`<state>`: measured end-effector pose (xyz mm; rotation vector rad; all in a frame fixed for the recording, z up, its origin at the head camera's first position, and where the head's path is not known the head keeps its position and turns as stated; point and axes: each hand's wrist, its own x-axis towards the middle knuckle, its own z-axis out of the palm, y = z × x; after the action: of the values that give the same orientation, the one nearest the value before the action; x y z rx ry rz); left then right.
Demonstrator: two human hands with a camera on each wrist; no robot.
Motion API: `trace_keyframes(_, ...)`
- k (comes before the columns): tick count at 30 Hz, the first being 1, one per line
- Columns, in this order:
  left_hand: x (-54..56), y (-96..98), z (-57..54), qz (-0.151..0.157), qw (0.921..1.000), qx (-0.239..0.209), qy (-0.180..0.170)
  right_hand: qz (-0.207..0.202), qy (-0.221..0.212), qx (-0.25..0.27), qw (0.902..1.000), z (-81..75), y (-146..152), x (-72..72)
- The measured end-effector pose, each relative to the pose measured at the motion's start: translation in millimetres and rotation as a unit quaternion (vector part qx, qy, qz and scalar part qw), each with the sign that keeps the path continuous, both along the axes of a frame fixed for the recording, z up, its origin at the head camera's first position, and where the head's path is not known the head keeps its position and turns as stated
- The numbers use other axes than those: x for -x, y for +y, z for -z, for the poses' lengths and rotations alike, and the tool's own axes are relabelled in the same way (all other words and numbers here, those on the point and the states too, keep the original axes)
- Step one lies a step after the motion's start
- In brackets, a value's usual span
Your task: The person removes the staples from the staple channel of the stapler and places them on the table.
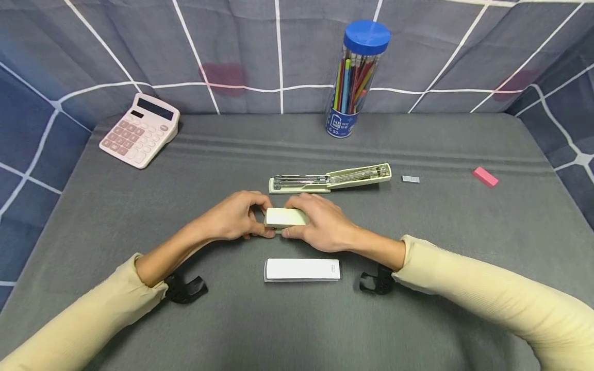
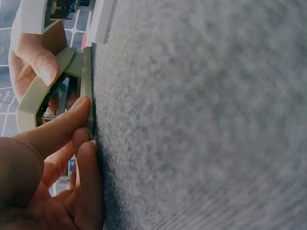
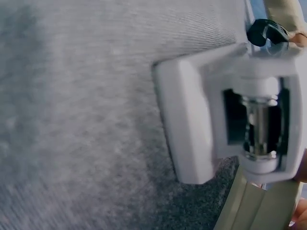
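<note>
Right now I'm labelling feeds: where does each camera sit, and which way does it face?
Head: on the head, facing forward and down; left hand, right hand and sleeves show.
Left wrist: worn there, facing low along the table at the held green stapler; both hands show.
Right wrist: worn there, facing the white stapler close up; slivers of hand and a sleeve show.
Head and left wrist share the held green stapler.

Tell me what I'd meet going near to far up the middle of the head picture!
White stapler → held pale green stapler → opened-out pale green stapler → blue-lidded pencil jar.
</note>
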<state>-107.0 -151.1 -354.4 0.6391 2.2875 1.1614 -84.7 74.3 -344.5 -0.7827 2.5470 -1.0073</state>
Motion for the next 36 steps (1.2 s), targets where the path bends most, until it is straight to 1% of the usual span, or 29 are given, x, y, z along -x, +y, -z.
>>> trace_keyframes(5,0.8,-1.4,-0.9,0.0,1.0,-0.007,-0.002,-0.02,-0.006,0.0,0.9998,-2.1,-0.2,4.9)
trace_keyframes(8,1.5,-2.6,-1.4,-0.003,0.9999,-0.009,-0.009,-0.027,-0.043,0.051,0.9974,-5.2,2.6,6.2)
trace_keyframes(12,1.8,-5.4,-3.0,-0.007,0.9998,-0.006,-0.019,-0.039,-0.082,0.115,0.9892,-8.7,7.5,6.1)
trace_keyframes(15,1.8,-4.6,-3.5,-0.004,0.9998,-0.003,-0.018,-0.038,-0.07,0.11,0.9907,-10.5,11.8,5.2)
trace_keyframes(19,2.2,-1.2,-2.4,0.0,0.9999,-0.007,-0.008,-0.017,-0.044,0.108,0.9931,-14.7,22.0,5.6)
trace_keyframes(22,2.0,-0.6,-2.1,0.002,1.0,-0.006,-0.004,-0.005,-0.019,0.112,0.9935,-17.8,32.0,4.9)
trace_keyframes(27,1.5,-1.0,-2.0,0.002,1.0,-0.002,-0.002,0.007,0.001,0.124,0.9922,-22.2,46.3,0.7)
trace_keyframes(30,1.7,-1.0,-2.0,0.003,1.0,0.0,0.0,0.023,-0.001,0.133,0.9909,-23.7,51.0,-1.5)
trace_keyframes(36,1.5,-0.9,-2.4,0.005,1.0,0.003,-0.002,0.062,-0.03,0.151,0.9862,-26.0,54.2,-3.9)
